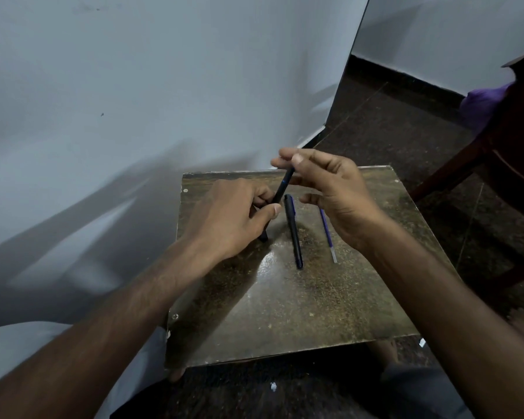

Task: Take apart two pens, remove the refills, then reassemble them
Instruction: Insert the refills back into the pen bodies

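A dark pen (282, 187) with a blue band is held tilted above the small brown table (285, 313). My left hand (230, 219) grips its lower barrel, whose bottom end pokes out below the palm. My right hand (327, 189) pinches the pen's upper end between thumb and fingertips. A second dark pen (294, 234) lies flat on the table between my hands. To its right lies a thin blue refill (328, 234), partly hidden under my right hand.
A pale wall stands close on the left and behind the table. A dark wooden chair (502, 164) with purple cloth stands at the right on the dark floor. My knees and a foot show below the table's near edge.
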Demonstrator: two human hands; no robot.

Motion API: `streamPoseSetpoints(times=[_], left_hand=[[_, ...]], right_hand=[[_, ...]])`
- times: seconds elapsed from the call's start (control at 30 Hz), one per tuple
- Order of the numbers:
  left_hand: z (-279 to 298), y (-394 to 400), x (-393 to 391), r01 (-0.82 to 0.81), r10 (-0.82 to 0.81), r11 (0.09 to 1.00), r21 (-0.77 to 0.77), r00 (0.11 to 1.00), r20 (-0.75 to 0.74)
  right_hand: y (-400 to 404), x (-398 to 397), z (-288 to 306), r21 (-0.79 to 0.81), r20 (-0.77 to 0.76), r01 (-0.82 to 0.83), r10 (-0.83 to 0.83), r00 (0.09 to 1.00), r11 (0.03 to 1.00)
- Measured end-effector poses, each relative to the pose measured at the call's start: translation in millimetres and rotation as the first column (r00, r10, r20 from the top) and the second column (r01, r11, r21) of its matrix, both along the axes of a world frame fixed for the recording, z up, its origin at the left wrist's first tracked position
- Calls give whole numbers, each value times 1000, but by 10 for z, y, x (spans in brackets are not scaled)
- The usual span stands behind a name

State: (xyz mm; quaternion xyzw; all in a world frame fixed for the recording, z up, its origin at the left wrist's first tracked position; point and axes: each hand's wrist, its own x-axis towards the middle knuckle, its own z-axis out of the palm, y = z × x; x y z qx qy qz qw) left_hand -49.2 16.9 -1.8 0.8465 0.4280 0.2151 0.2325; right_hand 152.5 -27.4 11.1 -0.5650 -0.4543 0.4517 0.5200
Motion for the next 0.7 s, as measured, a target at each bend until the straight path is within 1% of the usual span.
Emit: streamPoseSetpoints(times=[0.07, 0.17, 0.23, 0.3, 0.33, 0.4, 0.5, 0.53, 0.6, 0.67, 0.7], left_hand=[[-3, 2, 1, 0, 0, 1000, -2, 1000, 1], [-15, -9, 5, -2, 2, 1000, 0, 1000, -6], [-23, -10, 12, 2, -2, 1000, -9, 1000, 5], [-15, -4, 12, 8, -8, 1000, -16, 1000, 8], [-8, -3, 8, 11, -11, 1000, -20, 1000, 6], [6, -1, 0, 14, -14, 1000, -26, 1000, 0], [6, -20, 10, 20, -20, 999, -36, 1000, -4], [3, -26, 17, 25, -25, 999, -43, 1000, 1], [4, -21, 22, 28, -27, 999, -46, 1000, 13], [11, 0, 18, 24, -23, 999, -43, 1000, 17], [19, 10, 14, 20, -19, 999, -42, 1000, 15]], right_hand=[[-5, -11, -11, 42, 20, 47, -48, 999, 998], [-4, -33, -25, 52, -10, 127, -127, 992, 991], [10, -19, -18, 4, 20, 79, -79, 997, 997], [10, -4, 15, -29, -4, -11, 11, 1000, 1000], [10, 3, 16, -19, -12, -41, 41, 999, 999], [3, -4, 4, 5, 9, -32, 32, 999, 999], [27, -10, -31, -3, 25, 75, -75, 997, 997], [37, -3, -40, -9, 25, 86, -86, 996, 996], [48, 15, -36, -7, 22, 46, -46, 999, 999], [46, 38, -24, 19, 13, -25, 24, 1000, 1000], [44, 47, -21, 38, 8, -33, 33, 999, 999]])
